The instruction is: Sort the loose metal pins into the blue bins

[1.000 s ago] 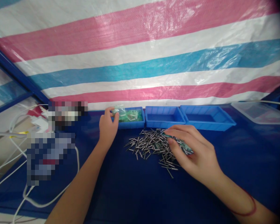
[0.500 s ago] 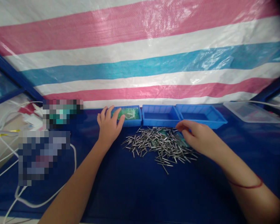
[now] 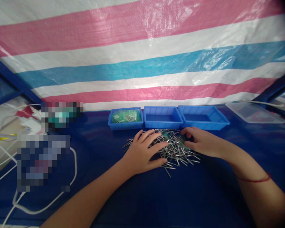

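A heap of loose silvery nails (image 3: 178,152) lies on the dark blue table, with green plastic bits (image 3: 166,135) showing among them. Over the heap's left side, my left hand (image 3: 142,153) is spread with its fingers apart, covering some nails. My right hand (image 3: 204,142) is at the heap's right edge, fingers curled but the thumb apart from them; I see nothing held. Behind the heap stand three blue bins in a row. The left bin (image 3: 125,128) contains green bags with metal pieces (image 3: 125,116). No contents show in the middle bin (image 3: 163,124) or right bin (image 3: 204,125).
A clear plastic lid (image 3: 254,113) lies at the back right. White cables (image 3: 74,164) and blurred-out items are on the left. A striped plastic sheet (image 3: 142,69) hangs behind the table (image 3: 171,202), between blue frame posts.
My left hand has moved right and nearer, from the left bin to over the nails. My right hand stays near the heap's right edge, its thumb and fingers now farther apart.
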The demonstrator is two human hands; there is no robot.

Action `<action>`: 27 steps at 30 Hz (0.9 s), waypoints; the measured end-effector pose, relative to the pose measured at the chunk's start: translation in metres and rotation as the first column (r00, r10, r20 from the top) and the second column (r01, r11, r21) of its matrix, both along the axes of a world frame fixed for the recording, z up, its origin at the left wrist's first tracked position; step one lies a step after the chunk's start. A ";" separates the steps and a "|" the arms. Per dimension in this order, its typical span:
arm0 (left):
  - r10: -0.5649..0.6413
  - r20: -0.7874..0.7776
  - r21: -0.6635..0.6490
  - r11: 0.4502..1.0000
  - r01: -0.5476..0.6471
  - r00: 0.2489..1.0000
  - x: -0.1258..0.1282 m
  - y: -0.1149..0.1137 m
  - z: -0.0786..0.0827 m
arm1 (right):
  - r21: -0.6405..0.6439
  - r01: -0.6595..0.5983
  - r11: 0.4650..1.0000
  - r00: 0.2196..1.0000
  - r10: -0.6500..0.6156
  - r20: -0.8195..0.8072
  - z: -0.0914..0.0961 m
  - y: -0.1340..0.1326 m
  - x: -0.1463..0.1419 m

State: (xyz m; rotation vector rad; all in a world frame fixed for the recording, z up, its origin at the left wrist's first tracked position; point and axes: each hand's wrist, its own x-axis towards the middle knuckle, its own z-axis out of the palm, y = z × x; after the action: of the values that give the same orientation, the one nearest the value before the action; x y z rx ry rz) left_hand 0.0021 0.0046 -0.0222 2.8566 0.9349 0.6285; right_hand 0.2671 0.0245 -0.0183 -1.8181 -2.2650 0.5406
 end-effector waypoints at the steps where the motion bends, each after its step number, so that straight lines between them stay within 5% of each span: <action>1: -0.007 -0.015 -0.004 1.000 0.007 1.000 -0.001 0.000 0.000 | -0.005 0.010 1.000 1.000 -0.010 -0.027 0.000 0.000 0.000; 11: -0.012 -0.016 -0.014 1.000 0.011 1.000 -0.003 0.002 0.000 | -0.022 0.018 1.000 0.968 -0.023 -0.252 -0.003 0.006 0.004; 16: -0.006 0.066 -0.035 0.999 0.008 0.998 -0.004 0.003 0.001 | 0.187 0.142 0.972 0.938 -0.072 -0.338 0.014 0.000 0.004; 20: 0.073 0.221 -0.158 0.987 -0.038 0.973 -0.001 0.004 0.001 | 0.352 0.194 0.916 0.859 0.015 -0.513 0.026 -0.013 -0.013; 24: 0.184 0.389 -0.344 0.938 -0.043 0.903 0.005 0.002 0.003 | 0.308 0.024 0.951 0.738 0.191 -0.647 0.025 -0.027 -0.042; 27: 0.195 0.388 -0.463 0.887 0.008 0.901 0.007 0.000 0.007 | 0.292 -0.025 0.956 0.727 0.218 -0.651 0.020 -0.032 -0.058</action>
State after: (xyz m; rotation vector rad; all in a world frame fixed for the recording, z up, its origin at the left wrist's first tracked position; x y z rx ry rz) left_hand 0.0089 0.0049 -0.0153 2.1496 0.9897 0.8640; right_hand 0.2094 -0.0080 0.0015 -1.0827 -1.8261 0.7352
